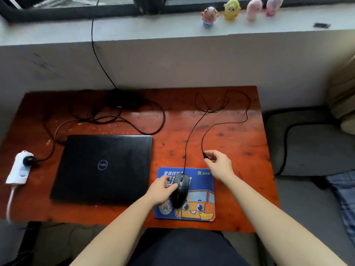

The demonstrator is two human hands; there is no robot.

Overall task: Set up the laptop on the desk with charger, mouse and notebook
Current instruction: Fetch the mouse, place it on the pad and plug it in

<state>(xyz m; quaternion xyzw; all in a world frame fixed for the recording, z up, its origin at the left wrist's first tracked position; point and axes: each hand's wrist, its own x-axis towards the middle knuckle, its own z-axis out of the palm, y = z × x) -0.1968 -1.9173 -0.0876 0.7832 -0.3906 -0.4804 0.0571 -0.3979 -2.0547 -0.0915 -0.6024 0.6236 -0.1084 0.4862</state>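
Observation:
A closed black laptop lies on the red-brown desk, left of centre. Right of it a blue cartoon mouse pad carries a black wired mouse. My left hand rests against the mouse's left side, fingers curled on it. My right hand pinches the plug end of the mouse cable just above the pad's far right corner. The cable loops back across the desk. A black charger brick with tangled cords sits at the desk's far edge. No notebook is visible.
A white power strip with a black plug in it lies at the desk's left edge. Small toy figures stand on the window sill behind. A grey cushioned seat sits to the right of the desk.

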